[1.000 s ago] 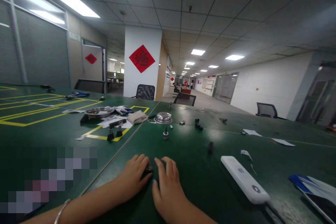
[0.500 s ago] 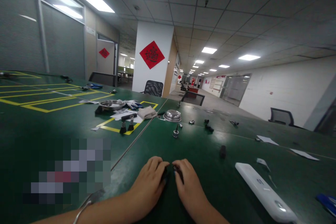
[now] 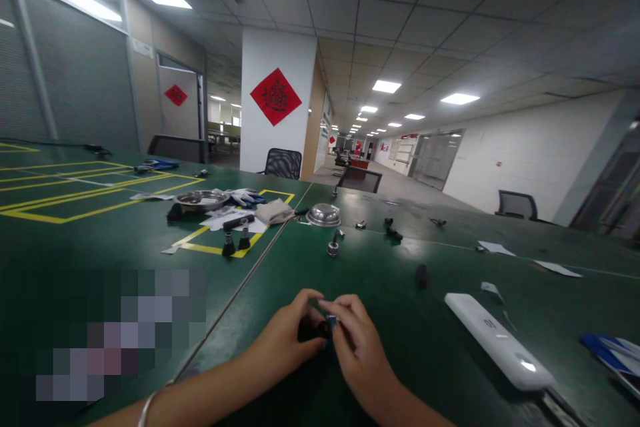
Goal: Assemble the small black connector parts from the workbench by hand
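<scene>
Low over the front of the green table (image 3: pixel 400 360), my left hand (image 3: pixel 289 328) curls its thumb and fingers around a small black part (image 3: pixel 311 330), whose exact kind is mostly hidden. My right hand (image 3: pixel 361 345) meets it from the right, its fingertips pinched together at the part's near end. A small bluish glint shows at those fingertips, too small to name. Beyond the hands stand a round metal fitting with a stem (image 3: pixel 333 247) and a shiny upturned metal bowl (image 3: pixel 324 215).
A white elongated device (image 3: pixel 493 337) lies to the right, with a blue-and-white packet (image 3: pixel 613 357) past it. Black fittings (image 3: pixel 394 232) and a dark cylinder (image 3: pixel 421 275) lie farther back. At left are two black-based pieces (image 3: pixel 236 243), a cloth (image 3: pixel 275 211) and a metal dish (image 3: pixel 201 199).
My hands have come together, with the right fingertips now at the left hand's black part. The left hand has turned, showing its grip. The view has shifted slightly to the right.
</scene>
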